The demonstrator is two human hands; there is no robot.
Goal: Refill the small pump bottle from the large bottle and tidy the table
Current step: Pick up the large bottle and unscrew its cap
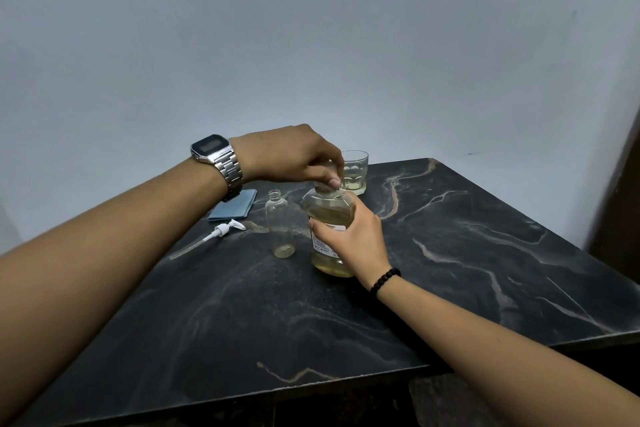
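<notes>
Fingers (pixel 330 180) of left hand (pixel 291 154) pinch large bottle (pixel 329 215) cap; right hand (pixel 353 236) grips body.

Large bottle (pixel 329 218): clear plastic, pale yellow liquid, white label, upright, right hand (pixel 356 239) wrapped round body, left hand (pixel 294 156) fingertips pinching cap at top
Small bottle (pixel 280 225): clear, uncapped, nearly empty, upright just left of gripped bottle
Pump head (pixel 227 228): white, with dip tube, lying flat further left, apart from both hands
</notes>
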